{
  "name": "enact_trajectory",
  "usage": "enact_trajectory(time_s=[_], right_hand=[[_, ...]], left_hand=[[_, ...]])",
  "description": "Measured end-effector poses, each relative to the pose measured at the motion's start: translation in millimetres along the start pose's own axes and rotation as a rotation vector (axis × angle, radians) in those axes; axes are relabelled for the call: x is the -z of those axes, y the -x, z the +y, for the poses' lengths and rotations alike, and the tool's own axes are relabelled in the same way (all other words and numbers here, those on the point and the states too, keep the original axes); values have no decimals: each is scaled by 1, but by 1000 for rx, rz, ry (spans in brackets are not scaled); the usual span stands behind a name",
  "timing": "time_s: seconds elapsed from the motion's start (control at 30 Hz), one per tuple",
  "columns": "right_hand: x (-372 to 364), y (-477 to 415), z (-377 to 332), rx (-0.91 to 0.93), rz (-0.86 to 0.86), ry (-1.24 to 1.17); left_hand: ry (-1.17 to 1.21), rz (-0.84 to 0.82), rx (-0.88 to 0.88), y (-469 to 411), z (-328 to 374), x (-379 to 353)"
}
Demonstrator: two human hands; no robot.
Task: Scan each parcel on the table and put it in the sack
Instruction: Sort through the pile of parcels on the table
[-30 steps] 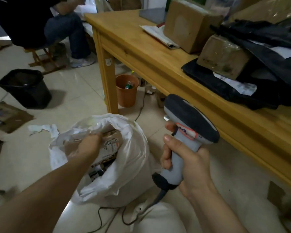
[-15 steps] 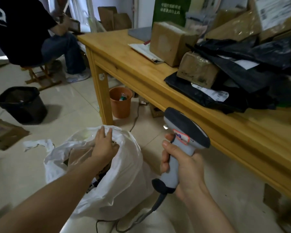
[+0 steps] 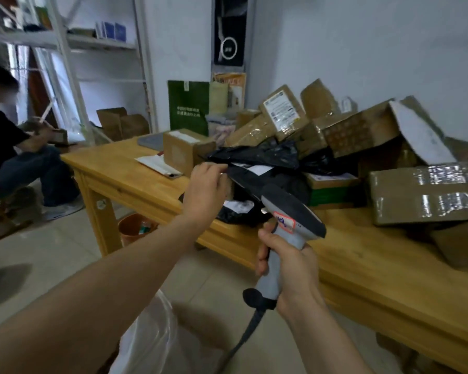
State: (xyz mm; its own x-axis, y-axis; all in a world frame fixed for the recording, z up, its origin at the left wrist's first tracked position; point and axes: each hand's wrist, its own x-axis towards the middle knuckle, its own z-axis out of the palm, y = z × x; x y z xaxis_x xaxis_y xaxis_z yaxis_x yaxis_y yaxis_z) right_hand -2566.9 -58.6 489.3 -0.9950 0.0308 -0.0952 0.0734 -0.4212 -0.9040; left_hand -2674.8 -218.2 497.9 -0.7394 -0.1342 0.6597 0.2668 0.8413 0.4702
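The left hand (image 3: pixel 204 190) reaches the table (image 3: pixel 125 168), fingers pinching a black bag parcel (image 3: pixel 257 155) at the pile's near edge. The right hand (image 3: pixel 289 268) grips the scanner (image 3: pixel 289 214). Best to lift the parcel label-up toward the scanner; the sack (image 3: pixel 146 338) waits below.

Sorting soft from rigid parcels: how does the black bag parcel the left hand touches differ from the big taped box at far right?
The black bag parcel is dark, crumpled plastic; the taped box is brown, rigid, with shiny tape. The left hand reaches the bag; the box lies untouched. Both sit on the table.
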Motion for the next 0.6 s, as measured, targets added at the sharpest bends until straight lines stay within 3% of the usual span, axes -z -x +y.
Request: enact_trajectory(time_s=[0.13, 0.27, 0.4, 0.5, 0.6], right_hand=[[20, -12, -21, 40, 23, 12], [36, -30, -29, 33, 28, -13], [47, -45, -34, -12, 14, 8], [50, -50, -38, -31, 7, 7], [52, -52, -38, -45, -2, 15]], left_hand=[[-131, -166, -71, -68, 27, -23], [-363, -392, -34, -116, 31, -59], [-571, -499, -50, -140, 26, -86], [-643, -517, -11, -150, 27, -96], [-643, -340, -52, -156, 32, -89]])
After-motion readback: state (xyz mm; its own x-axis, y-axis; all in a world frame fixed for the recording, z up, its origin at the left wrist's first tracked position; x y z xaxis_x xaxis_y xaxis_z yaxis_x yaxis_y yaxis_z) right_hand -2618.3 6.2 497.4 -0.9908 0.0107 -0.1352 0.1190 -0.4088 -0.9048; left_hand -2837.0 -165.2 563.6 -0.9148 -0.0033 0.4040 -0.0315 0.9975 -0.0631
